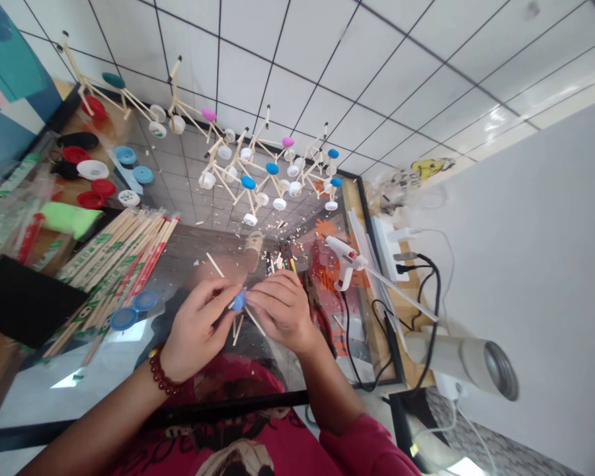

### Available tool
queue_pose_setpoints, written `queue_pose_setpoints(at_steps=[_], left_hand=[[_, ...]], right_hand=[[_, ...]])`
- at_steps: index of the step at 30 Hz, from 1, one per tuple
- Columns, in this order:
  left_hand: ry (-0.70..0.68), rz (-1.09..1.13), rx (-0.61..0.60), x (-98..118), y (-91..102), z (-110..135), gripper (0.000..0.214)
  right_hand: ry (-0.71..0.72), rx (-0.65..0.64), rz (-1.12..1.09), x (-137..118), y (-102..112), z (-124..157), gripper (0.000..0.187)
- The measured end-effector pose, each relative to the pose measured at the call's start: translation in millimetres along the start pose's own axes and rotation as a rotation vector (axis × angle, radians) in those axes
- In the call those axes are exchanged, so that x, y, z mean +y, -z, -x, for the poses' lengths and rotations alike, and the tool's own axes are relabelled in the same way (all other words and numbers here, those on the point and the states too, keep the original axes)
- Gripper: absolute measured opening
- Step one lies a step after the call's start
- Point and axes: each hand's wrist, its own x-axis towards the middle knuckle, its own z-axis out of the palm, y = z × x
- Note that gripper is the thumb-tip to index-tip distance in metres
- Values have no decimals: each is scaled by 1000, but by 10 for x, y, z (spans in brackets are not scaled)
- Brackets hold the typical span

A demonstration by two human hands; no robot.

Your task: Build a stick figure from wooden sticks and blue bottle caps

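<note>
My left hand and my right hand meet over the glass table, both pinched on a small blue bottle cap with thin wooden sticks fixed under it. The left wrist wears a dark red bead bracelet. Both hands have their fingers closed round the piece. Part of the cap is hidden by my fingertips.
A row of stick-and-cap models stands along the back of the table. Packs of chopsticks and loose caps lie at the left, two blue caps nearby. A white glue gun, red pliers and cables sit to the right.
</note>
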Motion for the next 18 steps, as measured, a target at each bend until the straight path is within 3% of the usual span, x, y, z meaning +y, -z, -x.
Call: queue_pose_setpoints(at_steps=[4,10,13,18], left_hand=[[6,16,-47,3,0,6,33],[72,17,-18,-18,8,-1,28],[175,147,-2,-25,-9,22,33],[495,596,23,-9,-48,18,37]], right_hand=[[-44,-33,101,-65,-44,-25,15],[-363,197,-79,-67,-36,28,16],[-422,221,-163,-34,44,61,22],[-316,96,-101,-21,48,47,28]])
